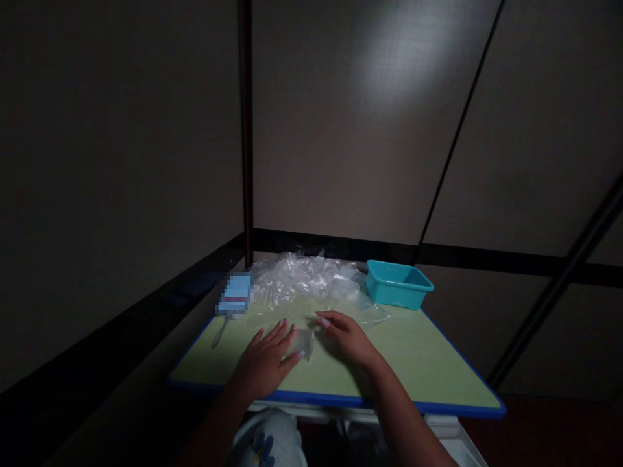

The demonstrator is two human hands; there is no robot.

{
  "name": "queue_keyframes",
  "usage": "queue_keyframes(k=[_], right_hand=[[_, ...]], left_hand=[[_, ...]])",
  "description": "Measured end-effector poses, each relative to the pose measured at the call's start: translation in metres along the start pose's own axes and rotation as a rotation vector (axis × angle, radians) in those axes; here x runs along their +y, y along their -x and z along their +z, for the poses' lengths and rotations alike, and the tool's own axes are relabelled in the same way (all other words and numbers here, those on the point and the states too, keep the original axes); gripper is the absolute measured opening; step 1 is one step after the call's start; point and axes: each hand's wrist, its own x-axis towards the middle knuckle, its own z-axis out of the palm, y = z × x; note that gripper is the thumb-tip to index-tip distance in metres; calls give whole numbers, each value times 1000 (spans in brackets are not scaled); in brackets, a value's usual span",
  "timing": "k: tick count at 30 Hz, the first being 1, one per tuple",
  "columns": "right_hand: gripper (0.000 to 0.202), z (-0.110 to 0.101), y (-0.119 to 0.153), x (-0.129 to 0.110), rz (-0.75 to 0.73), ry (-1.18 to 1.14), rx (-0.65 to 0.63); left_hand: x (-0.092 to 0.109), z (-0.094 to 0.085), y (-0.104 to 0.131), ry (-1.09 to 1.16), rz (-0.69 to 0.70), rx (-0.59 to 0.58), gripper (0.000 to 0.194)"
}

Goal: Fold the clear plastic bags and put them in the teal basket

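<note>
Near the front of the green table, a small clear plastic piece [304, 344] lies between my two hands. My left hand [267, 362] rests flat with its fingers spread, the thumb and fingertips at the left side of this piece. My right hand [346, 337] is just to the right of it, fingers bent and closed together near the thumb; whatever they hold, if anything, is too small to name. Behind both hands spreads a heap of crumpled clear plastic bags [306, 277].
The green table [418, 363] has a blue edge. A turquoise basket [396, 295] stands at its back right. At the left lies a light blue item [236, 293], blurred out, with a loop strap [220, 332]. Walls [335, 143] rise behind and at the left.
</note>
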Motion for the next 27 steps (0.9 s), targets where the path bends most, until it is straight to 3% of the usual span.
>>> queue_keyframes(k=[5,12,20,27], right_hand=[[50,1,-29,14,147,-150,-164],[47,12,-37,21,172,-246,-264],[46,13,-53,16,251,-206,-438],[47,11,-54,24,192,-205,-506]], left_hand=[[1,-3,0,-22,-1,-22,50],[0,1,-1,-18,-2,-8,52],[-2,3,-1,5,5,-5,52],[-1,-1,1,6,14,-8,49]])
